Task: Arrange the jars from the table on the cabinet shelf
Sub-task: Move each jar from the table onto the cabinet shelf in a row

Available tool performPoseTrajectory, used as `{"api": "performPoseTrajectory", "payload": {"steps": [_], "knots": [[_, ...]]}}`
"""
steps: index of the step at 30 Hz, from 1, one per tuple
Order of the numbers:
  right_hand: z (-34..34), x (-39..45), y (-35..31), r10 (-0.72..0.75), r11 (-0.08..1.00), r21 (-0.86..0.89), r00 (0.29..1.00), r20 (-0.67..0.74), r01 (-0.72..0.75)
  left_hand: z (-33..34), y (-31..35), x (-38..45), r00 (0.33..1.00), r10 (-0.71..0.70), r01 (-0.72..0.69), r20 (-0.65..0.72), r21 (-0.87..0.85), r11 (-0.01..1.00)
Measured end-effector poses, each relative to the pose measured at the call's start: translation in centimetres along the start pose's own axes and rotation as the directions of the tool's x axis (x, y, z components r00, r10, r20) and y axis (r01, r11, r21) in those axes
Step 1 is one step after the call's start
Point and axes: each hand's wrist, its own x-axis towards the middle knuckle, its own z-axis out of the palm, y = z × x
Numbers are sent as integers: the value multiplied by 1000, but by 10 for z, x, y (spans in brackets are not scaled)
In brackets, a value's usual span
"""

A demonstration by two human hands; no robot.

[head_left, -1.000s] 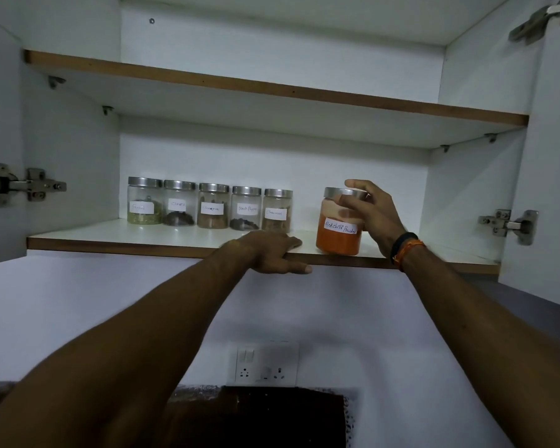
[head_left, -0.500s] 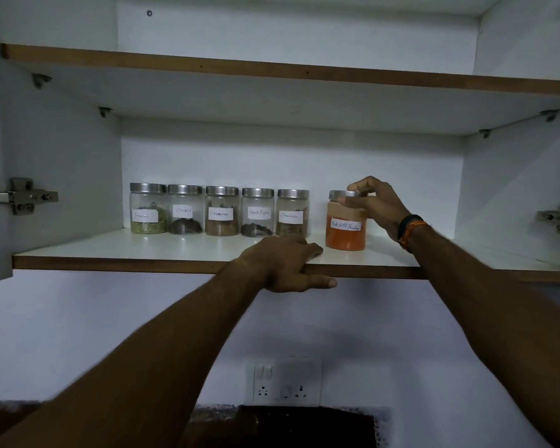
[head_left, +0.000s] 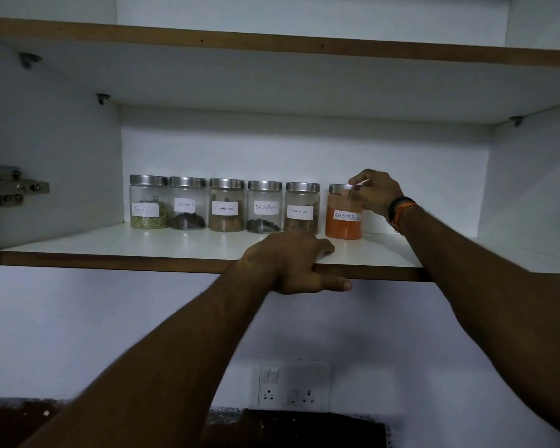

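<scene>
A white cabinet shelf with a brown front edge (head_left: pixel 110 253) carries five labelled glass jars with steel lids (head_left: pixel 226 205) in a row. Just right of them stands the orange chilli-powder jar (head_left: pixel 341 218), its lid pinched by the right hand (head_left: pixel 377 192). The left hand (head_left: pixel 291 260) grips the shelf edge, fingers curled over it.

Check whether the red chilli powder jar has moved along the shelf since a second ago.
Yes. The red chilli powder jar went from the shelf front edge back toward the row, beside the right cinnamon jar.
</scene>
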Motion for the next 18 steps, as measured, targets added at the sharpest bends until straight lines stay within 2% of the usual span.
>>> {"api": "performPoseTrajectory", "payload": {"steps": [18], "knots": [[23,4,2,6,1000,-9,999,-39,-7,6,-7,6,996,49,-51,-74,-30,998]]}}
